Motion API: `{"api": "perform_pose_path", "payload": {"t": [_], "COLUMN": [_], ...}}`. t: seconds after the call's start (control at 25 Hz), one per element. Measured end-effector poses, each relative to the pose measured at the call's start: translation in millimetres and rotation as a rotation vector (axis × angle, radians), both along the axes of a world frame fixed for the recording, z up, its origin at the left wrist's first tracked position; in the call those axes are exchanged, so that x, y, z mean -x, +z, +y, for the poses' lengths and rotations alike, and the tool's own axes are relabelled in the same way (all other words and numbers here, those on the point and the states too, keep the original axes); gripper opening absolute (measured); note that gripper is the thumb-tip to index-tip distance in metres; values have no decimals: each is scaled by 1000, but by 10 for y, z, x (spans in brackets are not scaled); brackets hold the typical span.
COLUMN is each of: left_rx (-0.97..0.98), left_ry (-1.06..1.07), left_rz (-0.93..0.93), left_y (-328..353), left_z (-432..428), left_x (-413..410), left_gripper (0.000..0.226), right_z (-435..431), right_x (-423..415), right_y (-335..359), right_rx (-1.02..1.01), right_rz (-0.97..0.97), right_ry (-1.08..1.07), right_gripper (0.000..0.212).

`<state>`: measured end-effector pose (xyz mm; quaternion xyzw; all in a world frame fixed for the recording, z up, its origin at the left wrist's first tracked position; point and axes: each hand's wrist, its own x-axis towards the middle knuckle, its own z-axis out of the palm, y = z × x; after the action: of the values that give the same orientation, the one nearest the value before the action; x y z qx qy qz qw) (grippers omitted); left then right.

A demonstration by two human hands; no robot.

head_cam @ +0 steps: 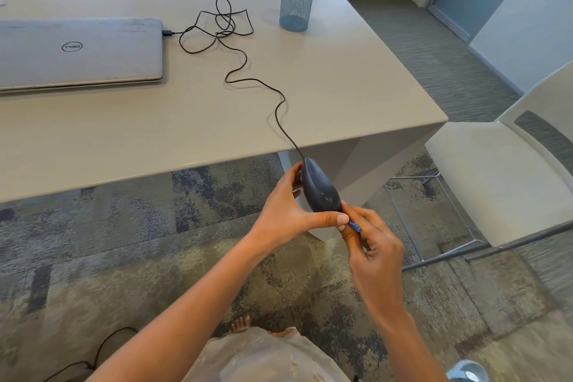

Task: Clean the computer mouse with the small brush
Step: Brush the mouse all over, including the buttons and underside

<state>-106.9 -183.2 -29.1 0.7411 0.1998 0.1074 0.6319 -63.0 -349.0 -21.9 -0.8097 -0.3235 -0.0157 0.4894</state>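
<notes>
A: We see the computer mouse (pixel 319 187) held up in the air, off the near edge of the table (pixel 310 77), just in front of it; the left hand (pixel 286 211) wraps it from the left, grip closed on its body, thumb lying along the near end.

B: And the right hand (pixel 373 253) sits just below and to the right; its grip is pinched shut on the small brush (pixel 355 225); we only make out a short blue stretch of it between the fingers, pointing up at the near end of the mouse; whether the tip touches, we cannot tell.

A: The mouse is tilted, dark side toward us; its cable (pixel 248 71) runs from the far end up over the table edge, snakes across the top, loops into a tangle, and reaches the side of the closed laptop (pixel 77 53).

B: Far right of that tangle stands a blue mesh pen holder (pixel 297 5), upright on the table; a white chair (pixel 502 177) sits off the table's right corner, over patterned carpet (pixel 124 242).
</notes>
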Motion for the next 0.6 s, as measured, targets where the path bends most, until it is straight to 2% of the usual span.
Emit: {"api": "perform_pose_path", "payload": {"t": [0.16,0.28,0.4,0.52,0.6], "left_rx": [-67,-177,-264,-321,-341], "left_ry": [29,28,-3,-20,-31], "left_rz": [-8,-16,-27,-38,-44], "left_y": [-36,-39,-84,-93,-89], "left_z": [-13,-6,-4,-29,-50], "left_x": [33,86,108,98,92], "left_gripper": [110,113,120,124,126], "right_z": [-55,-123,-159,-43,63], "right_x": [-51,-164,-254,-253,-242], "right_y": [59,246,496,594,597], "right_rx": [-11,-264,-445,-432,-368], "right_rz": [131,352,405,435,429], "right_ry": [27,-117,-104,10,4], "right_gripper": [31,24,17,13,11]}}
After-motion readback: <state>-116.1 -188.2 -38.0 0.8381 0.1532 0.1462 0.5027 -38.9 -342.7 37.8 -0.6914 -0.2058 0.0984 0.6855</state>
